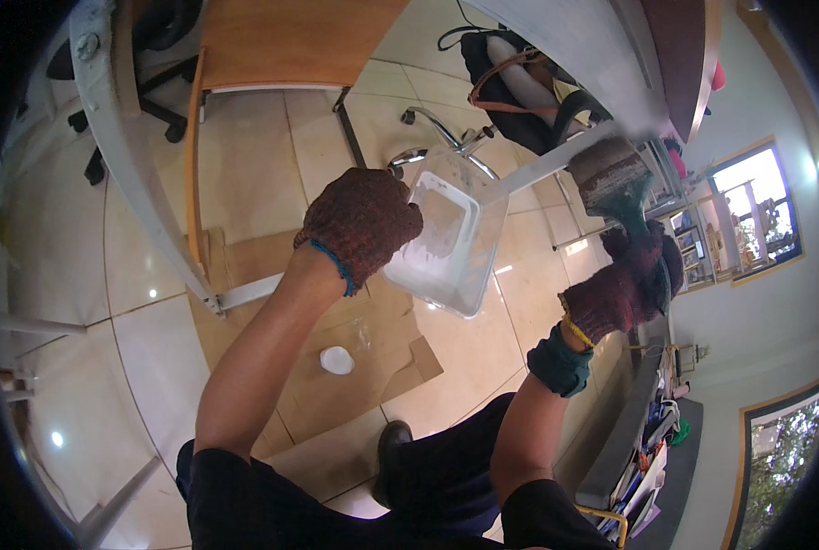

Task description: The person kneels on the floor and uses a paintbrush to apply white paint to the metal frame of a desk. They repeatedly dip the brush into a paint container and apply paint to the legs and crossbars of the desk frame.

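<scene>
My left hand (359,225), in a dark reddish-brown knit glove, is closed on the rim of a translucent plastic tub (469,298). White paint (442,243) lies in the tub, which I hold above the floor. My right hand (616,289), gloved alike, grips the green handle of a wide paintbrush (616,174) with its bristles pointing up. The bristle end is at a white-painted frame (542,165) under a grey-white panel (593,46). Whether the bristles touch the frame, I cannot tell.
Flattened cardboard (309,385) covers part of the tiled floor, with a round white lid (337,360) on it. An orange-brown wooden panel (290,46) stands ahead. Beyond the tub are a chrome chair base (464,142) and bags (520,87). A grey shelf with papers (625,440) is at right.
</scene>
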The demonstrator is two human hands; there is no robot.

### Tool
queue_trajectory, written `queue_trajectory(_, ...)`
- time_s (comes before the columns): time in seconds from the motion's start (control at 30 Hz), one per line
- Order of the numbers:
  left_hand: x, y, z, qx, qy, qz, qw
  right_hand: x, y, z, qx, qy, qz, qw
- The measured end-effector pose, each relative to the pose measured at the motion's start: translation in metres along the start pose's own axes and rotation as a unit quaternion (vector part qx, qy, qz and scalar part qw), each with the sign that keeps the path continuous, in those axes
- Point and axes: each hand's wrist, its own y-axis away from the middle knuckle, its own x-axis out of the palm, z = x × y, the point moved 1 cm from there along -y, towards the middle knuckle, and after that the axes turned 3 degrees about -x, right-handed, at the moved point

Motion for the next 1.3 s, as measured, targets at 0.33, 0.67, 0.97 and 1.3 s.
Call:
queue_trajectory(0.33,0.018,-0.002,0.020,0.135,-0.088,-0.044,0.986,0.010,-0.008,-0.003,0.037,0.011,0.015,0.999)
queue_trajectory(0.67,0.001,0.004,0.011,0.064,-0.038,0.004,0.997,0.011,0.008,-0.004,0.008,-0.033,-0.018,0.999)
queue_trajectory(0.97,0.015,-0.002,0.027,0.103,-0.067,-0.004,0.992,0.004,0.012,-0.003,0.049,0.000,-0.024,0.998)
queue_trajectory(1.3,0.021,-0.002,0.033,0.135,-0.099,-0.026,0.986,0.004,0.012,-0.020,-0.015,-0.038,-0.019,0.999)
